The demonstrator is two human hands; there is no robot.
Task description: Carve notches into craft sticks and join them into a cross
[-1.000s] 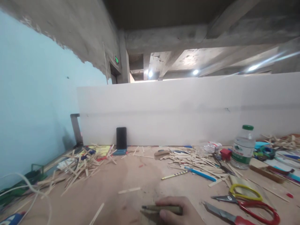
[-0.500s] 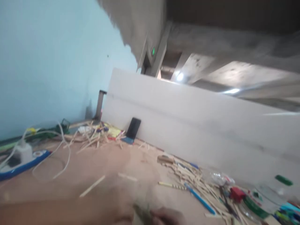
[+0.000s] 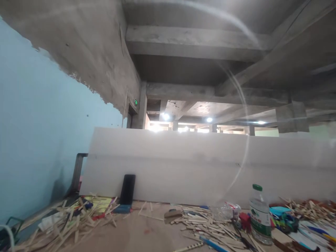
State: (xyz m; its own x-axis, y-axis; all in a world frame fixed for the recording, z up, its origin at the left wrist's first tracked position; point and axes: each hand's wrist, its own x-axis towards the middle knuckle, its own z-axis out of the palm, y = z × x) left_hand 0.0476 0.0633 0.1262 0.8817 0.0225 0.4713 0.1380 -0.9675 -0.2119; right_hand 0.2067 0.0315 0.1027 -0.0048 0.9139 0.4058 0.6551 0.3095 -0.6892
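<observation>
Neither my left hand nor my right hand shows in the head view now; only the far part of the table point(image 3: 147, 232) is seen. Thin wooden sticks point(image 3: 204, 222) lie in a loose pile at the middle right. A blue pen point(image 3: 213, 244) and a patterned pencil point(image 3: 190, 246) rest at the near edge of that pile. Behind the table's left half, a dark phone point(image 3: 127, 189) leans upright on a blue stand point(image 3: 122, 209). More sticks point(image 3: 76, 224) are heaped at the left, over yellow paper point(image 3: 101, 204).
A water bottle with a green cap point(image 3: 259, 220) stands upright at the right. Beside it are a clear plastic bottle point(image 3: 224, 211) lying down and a red block point(image 3: 244, 221). A white partition point(image 3: 178, 164) runs along the back; a blue wall point(image 3: 47, 122) borders the left.
The view has tilted up and levelled. Both hands, blurred at the bottom edge before with something greenish between them, have dropped out of sight. The power strip has also left the view.
</observation>
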